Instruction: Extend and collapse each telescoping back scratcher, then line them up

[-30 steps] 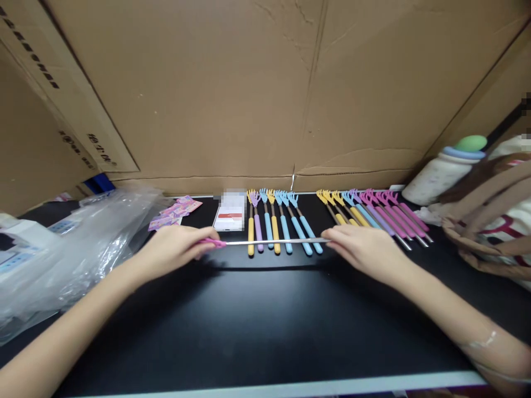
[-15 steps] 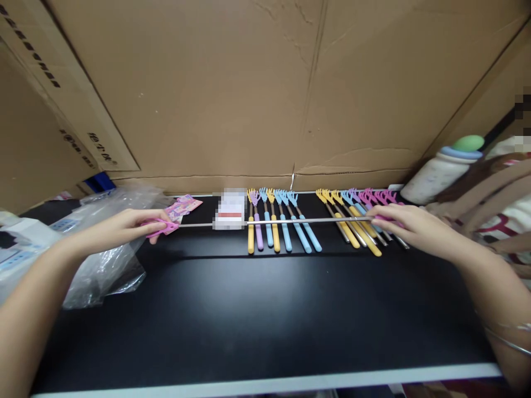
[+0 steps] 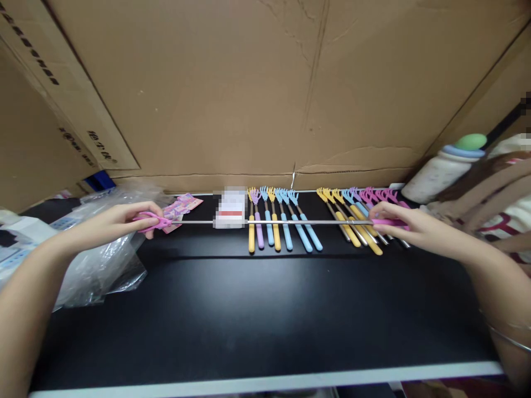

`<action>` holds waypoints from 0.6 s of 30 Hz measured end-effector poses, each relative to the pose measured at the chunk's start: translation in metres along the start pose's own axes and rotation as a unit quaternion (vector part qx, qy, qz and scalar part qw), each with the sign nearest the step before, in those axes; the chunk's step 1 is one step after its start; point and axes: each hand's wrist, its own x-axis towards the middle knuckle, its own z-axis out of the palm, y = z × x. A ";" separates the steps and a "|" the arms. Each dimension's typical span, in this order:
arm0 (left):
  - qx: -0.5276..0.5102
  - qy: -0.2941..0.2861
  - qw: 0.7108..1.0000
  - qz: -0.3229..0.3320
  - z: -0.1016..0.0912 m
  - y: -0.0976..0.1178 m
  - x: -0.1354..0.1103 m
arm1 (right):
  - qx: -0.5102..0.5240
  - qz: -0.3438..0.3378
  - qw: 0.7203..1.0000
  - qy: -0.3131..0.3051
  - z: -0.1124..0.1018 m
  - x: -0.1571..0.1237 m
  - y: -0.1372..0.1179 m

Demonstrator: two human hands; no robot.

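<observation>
I hold a pink telescopic back scratcher (image 3: 269,222) stretched out level above the black table (image 3: 257,309). My left hand (image 3: 120,221) is closed on its pink claw head at the left. My right hand (image 3: 404,226) is closed on its pink handle at the right. The thin metal rod runs between them over a row of short scratchers (image 3: 282,221) with yellow, purple and blue handles. A second row (image 3: 360,218) with yellow, blue and pink handles lies under my right hand.
A crumpled clear plastic bag (image 3: 99,260) lies at the left, with pink paper packets (image 3: 180,207) and a small white box (image 3: 229,213) behind the rod. Cardboard walls (image 3: 249,94) close off the back. A white bottle (image 3: 443,171) and a bag sit at the right.
My hands moved apart and the scratcher's rod lengthened from short to nearly the full width between the plastic bag and the right row. In the last half second they spread slightly more.
</observation>
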 end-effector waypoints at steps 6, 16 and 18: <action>0.001 0.035 0.999 0.001 0.000 -0.001 0.000 | -0.002 0.006 0.999 -0.041 0.002 -0.001 0.006; 0.001 0.070 0.998 -0.004 0.013 0.009 0.006 | -0.104 0.011 0.994 0.017 0.009 0.001 -0.008; -0.003 0.092 0.996 0.000 0.013 0.009 0.005 | -0.107 0.007 0.994 0.016 0.009 0.001 -0.008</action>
